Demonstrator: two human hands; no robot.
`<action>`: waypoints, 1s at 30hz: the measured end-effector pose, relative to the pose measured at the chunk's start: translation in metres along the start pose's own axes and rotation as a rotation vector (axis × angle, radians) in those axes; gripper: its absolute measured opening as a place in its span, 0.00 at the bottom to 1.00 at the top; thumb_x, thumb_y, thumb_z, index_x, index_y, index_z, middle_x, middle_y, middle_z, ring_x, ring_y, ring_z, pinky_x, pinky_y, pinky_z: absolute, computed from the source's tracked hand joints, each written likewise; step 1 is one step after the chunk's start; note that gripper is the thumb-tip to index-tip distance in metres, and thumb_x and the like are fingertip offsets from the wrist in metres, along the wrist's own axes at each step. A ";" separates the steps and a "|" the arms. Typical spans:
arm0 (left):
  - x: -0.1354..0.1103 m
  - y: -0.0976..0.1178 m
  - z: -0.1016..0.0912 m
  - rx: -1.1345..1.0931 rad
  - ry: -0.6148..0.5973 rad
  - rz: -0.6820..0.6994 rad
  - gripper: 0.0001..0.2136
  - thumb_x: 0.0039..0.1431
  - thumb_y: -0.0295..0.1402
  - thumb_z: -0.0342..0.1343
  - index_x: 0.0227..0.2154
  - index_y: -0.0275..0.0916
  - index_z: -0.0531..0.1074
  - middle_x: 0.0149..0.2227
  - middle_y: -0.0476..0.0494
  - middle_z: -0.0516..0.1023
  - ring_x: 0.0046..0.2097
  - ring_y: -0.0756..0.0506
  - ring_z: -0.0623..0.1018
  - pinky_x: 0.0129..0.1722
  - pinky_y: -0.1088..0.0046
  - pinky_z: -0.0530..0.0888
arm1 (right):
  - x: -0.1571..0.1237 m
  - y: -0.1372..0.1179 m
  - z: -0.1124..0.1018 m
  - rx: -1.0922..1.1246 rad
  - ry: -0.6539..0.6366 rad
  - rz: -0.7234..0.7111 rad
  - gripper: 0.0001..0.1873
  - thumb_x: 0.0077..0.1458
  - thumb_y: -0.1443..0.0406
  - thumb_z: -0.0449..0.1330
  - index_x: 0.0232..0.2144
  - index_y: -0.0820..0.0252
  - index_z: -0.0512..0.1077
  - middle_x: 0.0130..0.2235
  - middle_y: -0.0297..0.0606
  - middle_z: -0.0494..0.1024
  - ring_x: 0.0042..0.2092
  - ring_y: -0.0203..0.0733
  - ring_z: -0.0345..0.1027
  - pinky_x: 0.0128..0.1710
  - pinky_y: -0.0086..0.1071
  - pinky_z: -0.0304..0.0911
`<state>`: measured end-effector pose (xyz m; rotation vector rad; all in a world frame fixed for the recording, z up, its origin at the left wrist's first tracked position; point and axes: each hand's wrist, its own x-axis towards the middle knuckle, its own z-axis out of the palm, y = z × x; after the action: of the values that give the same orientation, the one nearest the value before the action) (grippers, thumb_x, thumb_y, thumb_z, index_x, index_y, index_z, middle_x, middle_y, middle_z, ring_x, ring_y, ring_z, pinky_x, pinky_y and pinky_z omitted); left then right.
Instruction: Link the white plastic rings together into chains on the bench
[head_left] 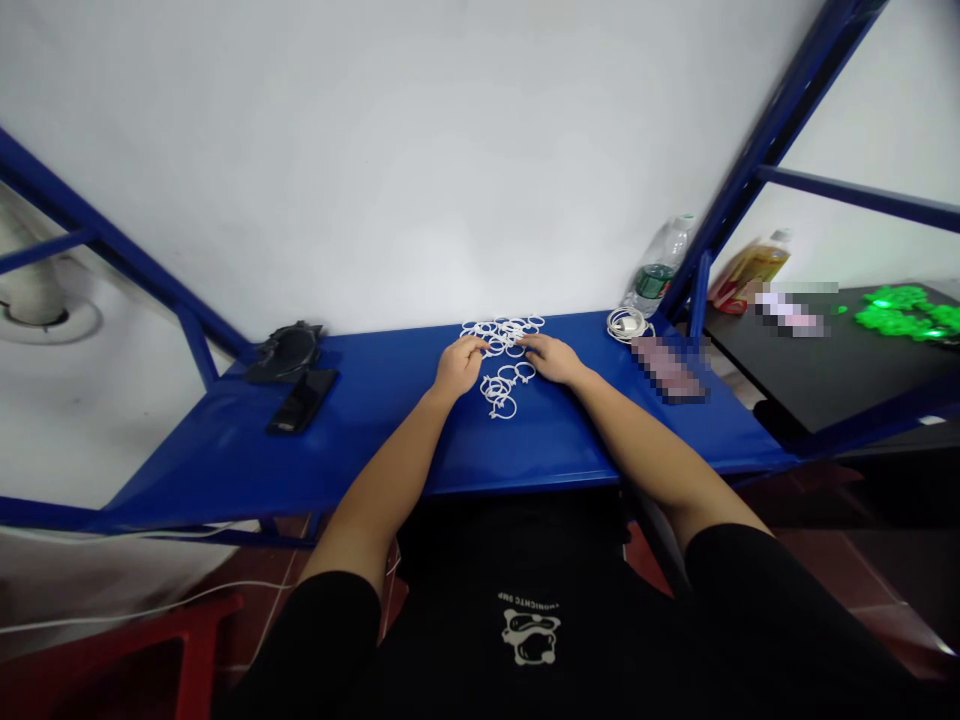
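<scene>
Left hand (460, 366), right hand (553, 359) at white rings (510, 330) (overlapping).

Thin white rings (495, 389) with small tabs lie loosely overlapping on the blue table (382, 390), a larger cluster (510, 329) behind a smaller one.

1. The wearer's head camera is peering forward and down over a black shirt (465, 580), bottom centre.
2. It's facing a white wall (420, 150), top, viewing left hand (460, 366) and right hand (553, 358) nearby, mid-frame.
</scene>
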<state>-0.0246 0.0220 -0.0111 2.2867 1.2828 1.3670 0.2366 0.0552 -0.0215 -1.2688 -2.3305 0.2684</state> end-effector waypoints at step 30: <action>-0.001 -0.014 0.006 0.368 -0.215 -0.164 0.08 0.68 0.33 0.56 0.42 0.45 0.81 0.41 0.43 0.86 0.47 0.38 0.81 0.58 0.52 0.66 | -0.004 -0.002 -0.007 0.200 0.338 0.148 0.18 0.63 0.59 0.61 0.52 0.59 0.81 0.47 0.43 0.85 0.39 0.45 0.77 0.48 0.38 0.72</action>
<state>-0.0284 0.0317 -0.0223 2.4034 1.7159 0.8617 0.2403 0.0509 -0.0157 -1.2783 -1.8815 0.3019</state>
